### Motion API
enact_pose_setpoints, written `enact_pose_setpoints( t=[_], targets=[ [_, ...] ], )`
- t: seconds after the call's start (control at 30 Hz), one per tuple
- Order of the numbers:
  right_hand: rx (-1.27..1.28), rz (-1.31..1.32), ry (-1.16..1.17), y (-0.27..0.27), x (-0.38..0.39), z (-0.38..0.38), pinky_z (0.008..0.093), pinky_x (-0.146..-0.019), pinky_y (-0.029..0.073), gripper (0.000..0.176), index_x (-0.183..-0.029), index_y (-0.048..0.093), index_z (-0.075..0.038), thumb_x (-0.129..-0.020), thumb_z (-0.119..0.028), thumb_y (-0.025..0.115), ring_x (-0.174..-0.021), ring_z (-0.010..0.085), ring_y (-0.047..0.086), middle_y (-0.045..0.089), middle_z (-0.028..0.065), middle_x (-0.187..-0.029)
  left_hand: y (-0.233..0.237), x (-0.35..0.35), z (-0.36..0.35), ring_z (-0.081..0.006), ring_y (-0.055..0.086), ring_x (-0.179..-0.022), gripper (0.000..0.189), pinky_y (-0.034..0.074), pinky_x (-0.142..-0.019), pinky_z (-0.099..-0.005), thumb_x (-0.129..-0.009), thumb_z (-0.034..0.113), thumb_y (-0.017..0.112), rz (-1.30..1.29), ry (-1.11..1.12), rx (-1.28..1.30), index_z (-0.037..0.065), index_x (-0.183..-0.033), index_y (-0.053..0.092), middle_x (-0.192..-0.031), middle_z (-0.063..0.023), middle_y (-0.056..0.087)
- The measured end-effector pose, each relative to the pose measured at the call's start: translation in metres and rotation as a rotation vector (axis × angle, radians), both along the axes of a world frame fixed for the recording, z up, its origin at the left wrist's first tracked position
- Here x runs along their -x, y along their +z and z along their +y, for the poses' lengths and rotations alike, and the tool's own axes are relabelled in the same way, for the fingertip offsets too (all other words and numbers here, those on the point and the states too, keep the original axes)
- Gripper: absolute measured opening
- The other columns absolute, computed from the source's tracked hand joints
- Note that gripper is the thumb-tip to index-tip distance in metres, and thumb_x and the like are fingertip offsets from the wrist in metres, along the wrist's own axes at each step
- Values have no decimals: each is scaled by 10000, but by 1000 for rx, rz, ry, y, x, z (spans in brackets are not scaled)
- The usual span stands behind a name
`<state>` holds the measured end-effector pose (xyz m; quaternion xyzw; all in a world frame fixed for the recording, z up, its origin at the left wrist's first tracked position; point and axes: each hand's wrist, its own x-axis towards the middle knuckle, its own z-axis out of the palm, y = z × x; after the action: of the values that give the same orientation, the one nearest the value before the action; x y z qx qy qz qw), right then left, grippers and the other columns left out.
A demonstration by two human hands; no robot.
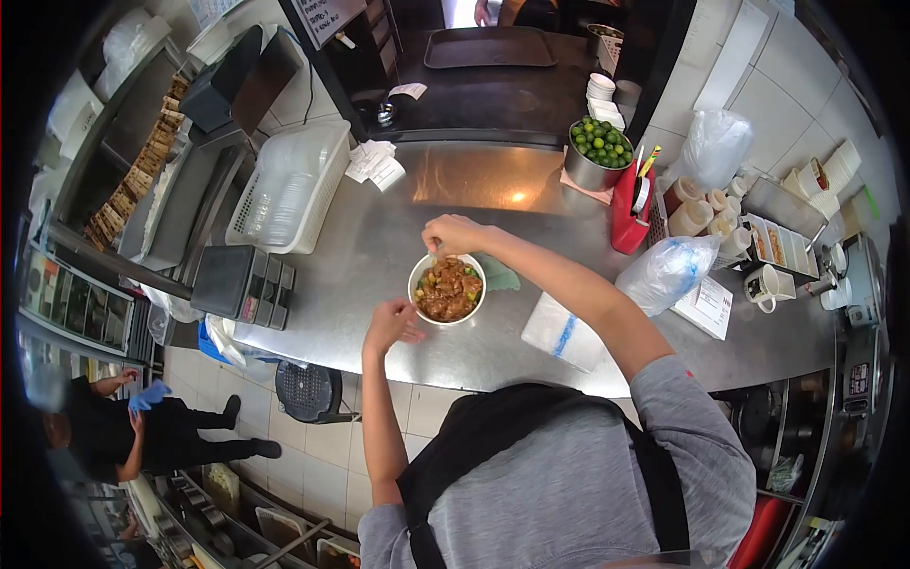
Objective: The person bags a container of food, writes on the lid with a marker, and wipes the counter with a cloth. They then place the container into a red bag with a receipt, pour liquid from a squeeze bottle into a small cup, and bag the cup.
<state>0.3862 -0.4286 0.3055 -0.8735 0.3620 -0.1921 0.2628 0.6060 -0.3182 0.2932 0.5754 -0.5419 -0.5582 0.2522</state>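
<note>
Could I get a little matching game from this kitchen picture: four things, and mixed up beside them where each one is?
1. White bowl
2. Green fruits
3. Dark tray
4. Black stool

A. On the tiled floor
B. Beside the left hand
C. On the dark far surface
D. In a metal pot

Pairs: 1-B; 2-D; 3-C; 4-A

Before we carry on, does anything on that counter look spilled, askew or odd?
One thing: the loose paper slips beside the white basket lie in an untidy, overlapping heap. I see no spill on the counter around the bowl.
</note>
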Motion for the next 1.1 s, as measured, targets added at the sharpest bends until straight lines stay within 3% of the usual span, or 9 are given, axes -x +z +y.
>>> enact_pose_setpoints(
  t=[0.07,0.17,0.27,0.5,0.57,0.63,0.9,1.0,1.1],
  targets=[
    [31,30,44,2,-9,1,379,-597,443,89,-660,547,-69,-615,-24,609,-737,272,585,577,54,-746,20,6,2,-233,627,-514,194,501,-425,-315,-856,178,512,-73,-34,-99,-12,-822,531,-644,-114,595],
    [33,54,128,10,-27,8,376,-605,434,97,-688,534,-69,-634,-13,592,-739,266,579,557,55,-762,-6,12,-28,-257,620,-528,202,474,-470,-349,-863,194,498,-322,-63,495,-5,-846,530,-640,-161,592],
    [78,107,163,14,-33,12,373,-608,431,100,-688,521,-73,-635,-16,584,-741,269,573,549,57,-770,-10,20,-29,-291,604,-538,176,455,-527,-373,-854,163,495,-349,-18,540,-9,-844,530,-646,-195,579],
    [-4,30,27,-7,1,0,392,-681,451,146,-675,541,-99,-619,-82,675,-819,304,568,557,84,-806,-17,13,1,-277,604,-550,179,467,-535,-366,-826,162,516,-284,75,451,-15,-809,537,-633,-182,576],
    [23,90,36,-1,-7,6,396,-676,450,167,-689,530,-93,-611,-63,675,-824,308,566,558,88,-822,4,15,10,-330,597,-646,182,461,-583,-392,-839,173,502,-199,40,202,-5,-806,517,-688,-192,579],
    [23,92,78,4,-17,5,394,-660,446,206,-739,517,-85,-605,-54,670,-815,310,563,556,91,-825,-6,14,6,-381,559,-742,182,438,-637,-428,-852,179,482,-392,13,545,4,-802,487,-755,-203,569],
    [1,115,318,6,-42,-11,346,-607,412,200,-726,453,-38,-606,-22,613,-696,264,520,495,86,-739,-15,13,2,-393,540,-757,147,418,-655,-449,-807,150,505,-276,179,548,6,-796,477,-759,-196,550],
    [-103,121,306,9,-36,-15,328,-591,405,215,-720,449,-28,-610,-35,634,-669,230,509,494,76,-726,-7,9,20,-392,542,-752,142,420,-658,-452,-811,148,502,-172,212,341,8,-806,478,-751,-187,550],
    [-66,112,324,8,-43,-16,290,-596,405,177,-713,473,-27,-617,-7,621,-642,181,487,478,56,-692,-9,6,20,-397,541,-749,131,423,-668,-458,-811,141,495,-280,167,380,12,-817,475,-762,-189,558]
  ],
)
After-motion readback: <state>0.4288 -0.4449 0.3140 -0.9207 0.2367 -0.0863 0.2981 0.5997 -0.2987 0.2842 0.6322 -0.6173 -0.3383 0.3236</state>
